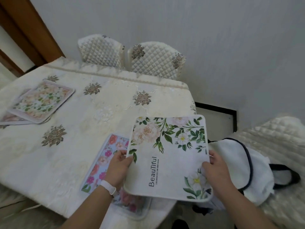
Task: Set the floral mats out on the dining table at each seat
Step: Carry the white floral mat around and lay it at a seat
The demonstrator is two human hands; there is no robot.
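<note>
Fingers point(122, 153) of the left hand point(118, 167) and right hand point(216, 169) pinch the white floral mat point(166, 159) by its side edges above the blue mat point(105, 156) at the table point(66, 162) corner, so it could land overlapping or overhang the edge.

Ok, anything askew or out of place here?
Yes, on the left of the table the pink-bordered mat lies angled on top of another mat, stacked rather than spread to separate seats. Nothing spilled or damaged.
</note>
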